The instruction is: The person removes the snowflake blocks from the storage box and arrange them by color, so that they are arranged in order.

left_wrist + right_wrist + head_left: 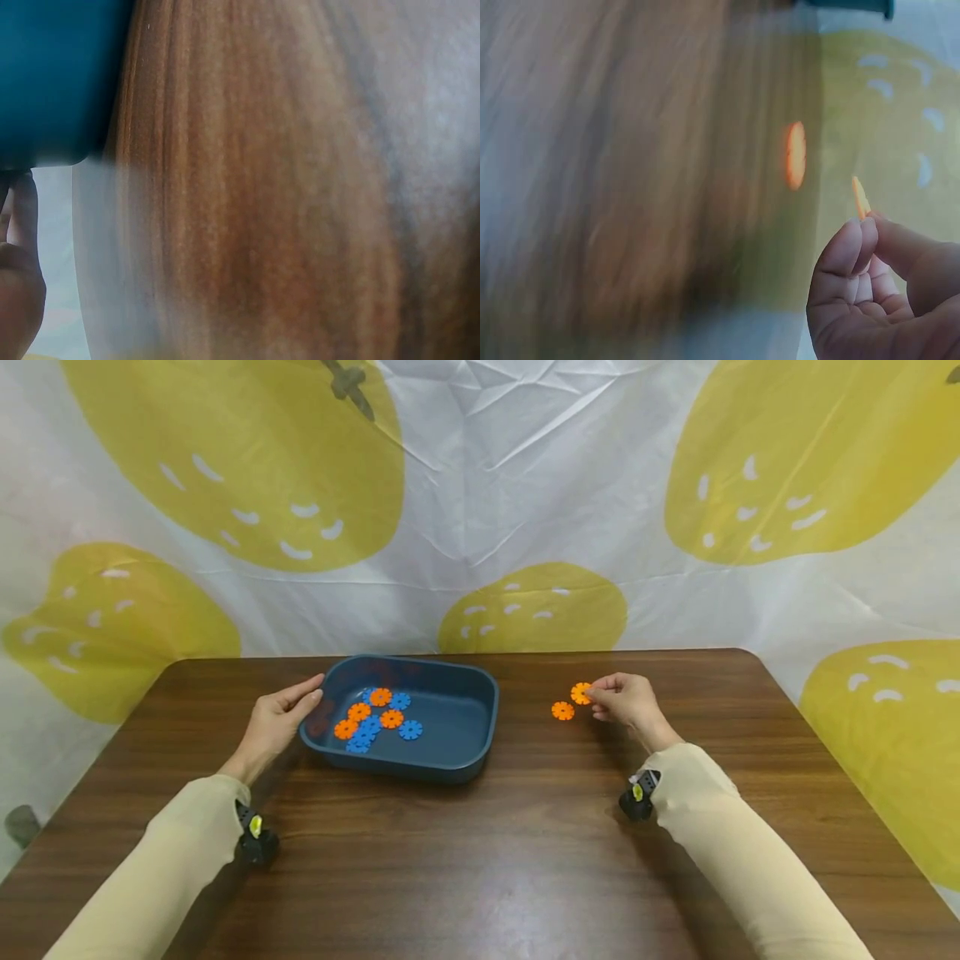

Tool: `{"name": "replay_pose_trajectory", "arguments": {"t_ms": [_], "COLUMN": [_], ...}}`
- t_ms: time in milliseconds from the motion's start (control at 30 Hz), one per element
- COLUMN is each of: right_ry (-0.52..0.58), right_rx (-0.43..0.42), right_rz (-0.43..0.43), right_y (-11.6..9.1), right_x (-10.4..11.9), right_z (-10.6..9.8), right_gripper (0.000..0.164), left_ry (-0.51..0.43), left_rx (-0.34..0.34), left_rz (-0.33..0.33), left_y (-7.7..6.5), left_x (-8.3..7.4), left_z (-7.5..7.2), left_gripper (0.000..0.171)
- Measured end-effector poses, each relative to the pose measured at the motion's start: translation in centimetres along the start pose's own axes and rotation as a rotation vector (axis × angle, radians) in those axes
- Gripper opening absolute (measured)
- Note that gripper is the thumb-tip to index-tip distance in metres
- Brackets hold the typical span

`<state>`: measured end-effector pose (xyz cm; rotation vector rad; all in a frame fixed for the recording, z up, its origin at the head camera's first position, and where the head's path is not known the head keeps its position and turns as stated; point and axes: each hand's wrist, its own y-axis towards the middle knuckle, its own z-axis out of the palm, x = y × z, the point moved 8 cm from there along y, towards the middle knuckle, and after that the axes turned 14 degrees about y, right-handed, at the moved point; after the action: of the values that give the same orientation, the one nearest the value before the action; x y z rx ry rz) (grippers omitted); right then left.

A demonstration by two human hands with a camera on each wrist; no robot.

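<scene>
At the left end of a dark blue rectangular bin (472, 770), my left hand (272, 720) holds the rim with thumb and fingers. Part of that hand (19, 292) shows against the bin's end (52, 90) in the left wrist view. Several orange and blue notched discs (410, 730) lie inside, some overlapping. To the right, my right hand (632, 704) pinches an orange notched disc (580, 693) between thumb and forefinger; the right wrist view shows this disc (861, 198) edge-on above the fingertips. Another orange disc (562, 711) lies on the table, just left of that hand.
The brown wooden table (480, 860) has a rounded far right corner. Behind it hangs a white cloth (465, 510) printed with large yellow fruit. A small black camera is strapped to each wrist.
</scene>
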<state>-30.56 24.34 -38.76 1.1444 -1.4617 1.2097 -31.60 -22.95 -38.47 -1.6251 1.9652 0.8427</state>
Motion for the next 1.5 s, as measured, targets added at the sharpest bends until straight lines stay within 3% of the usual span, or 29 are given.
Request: {"name": "replay_pose_trajectory", "arguments": {"t_ms": [500,1500], "right_ry": [-0.143,-0.472], "right_rx": [-0.042,-0.091], "right_rz": [0.038,-0.053], "right_y": [0.0,-0.2], "right_x": [-1.3,-1.0], "right_z": [-1.9,-2.6], "right_gripper": [0.02,0.015], "left_ry": [0.0,-0.012], "left_rx": [0.009,-0.003], "left_rz": [-0.013,-0.006], "left_y": [0.0,-0.1], "left_x": [0.1,-0.1], "left_z": [0.1,0.1], "left_gripper": [0.05,0.048]}}
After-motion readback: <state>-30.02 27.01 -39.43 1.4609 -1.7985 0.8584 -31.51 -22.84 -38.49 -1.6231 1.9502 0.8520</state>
